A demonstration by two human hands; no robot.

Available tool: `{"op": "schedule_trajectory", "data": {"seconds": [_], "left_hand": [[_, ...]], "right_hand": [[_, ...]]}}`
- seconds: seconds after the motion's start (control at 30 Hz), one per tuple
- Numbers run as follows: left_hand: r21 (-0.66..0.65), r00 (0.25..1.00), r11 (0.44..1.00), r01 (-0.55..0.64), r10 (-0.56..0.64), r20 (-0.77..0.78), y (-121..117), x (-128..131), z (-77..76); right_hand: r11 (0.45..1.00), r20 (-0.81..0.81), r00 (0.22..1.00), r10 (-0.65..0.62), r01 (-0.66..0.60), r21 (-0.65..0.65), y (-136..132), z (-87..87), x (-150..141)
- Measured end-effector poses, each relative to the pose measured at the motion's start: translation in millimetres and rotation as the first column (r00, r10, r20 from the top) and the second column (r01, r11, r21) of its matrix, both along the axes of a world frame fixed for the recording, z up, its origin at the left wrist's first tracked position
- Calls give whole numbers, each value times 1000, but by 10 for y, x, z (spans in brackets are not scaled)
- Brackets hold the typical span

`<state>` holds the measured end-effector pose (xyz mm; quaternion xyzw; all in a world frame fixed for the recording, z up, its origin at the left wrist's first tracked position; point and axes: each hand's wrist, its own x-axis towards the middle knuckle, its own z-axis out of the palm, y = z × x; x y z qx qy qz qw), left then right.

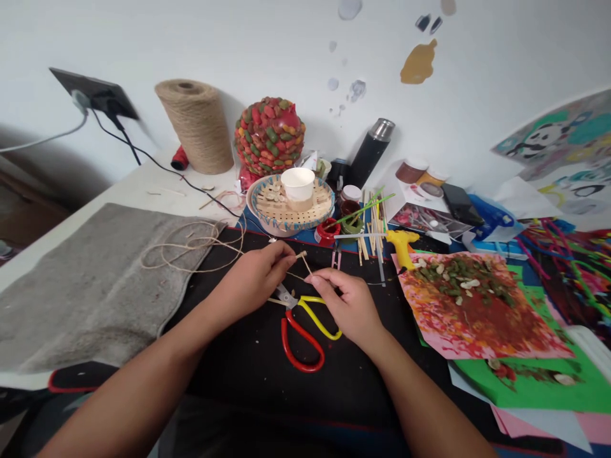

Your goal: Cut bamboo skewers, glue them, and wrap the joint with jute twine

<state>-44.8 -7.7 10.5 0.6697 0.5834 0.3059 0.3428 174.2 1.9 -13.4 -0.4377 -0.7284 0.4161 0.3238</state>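
Observation:
My left hand [260, 273] is closed in a pinch on a small pale piece [301, 254], whose twine-wound tip pokes out past the thumb; the fingers hide the rest. From that tip a short taut length of twine [307, 266] runs down to my right hand [344, 299], which pinches it between thumb and fingertips. Beneath both hands, scissors [302, 369] with one red and one yellow handle lie on the black mat [229, 362]. Loose loops of twine [165, 254] spread left of my left hand, partly over a grey cloth [95, 280].
Behind the hands stand a twine spool [198, 127], a bag of colored peanuts [270, 137], a woven basket [267, 219] with a paper cup [297, 184], paint jars [327, 232] and a black flask [371, 152]. A yellow glue gun [403, 247] and painted paper [496, 324] lie right.

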Motion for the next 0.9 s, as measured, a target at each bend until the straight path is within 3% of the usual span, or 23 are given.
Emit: {"op": "schedule_trajectory", "data": {"seconds": [0.17, 0.43, 0.7, 0.9], "left_hand": [[-91, 992, 995, 46, -35, 117, -22, -6, 25], [-168, 937, 960, 223, -163, 310, -65, -31, 59], [-173, 929, 931, 321, -274, 250, -71, -27, 92], [-92, 958, 954, 286, -288, -3, -49, -3, 54]], "right_hand": [[1000, 4, 1000, 30, -30, 2, 15, -46, 12], [996, -72, 997, -3, -4, -94, 138, -102, -3], [983, -38, 994, 98, -103, -153, 293, -32, -30], [991, 77, 990, 122, -117, -56, 366, 75, 7]]}}
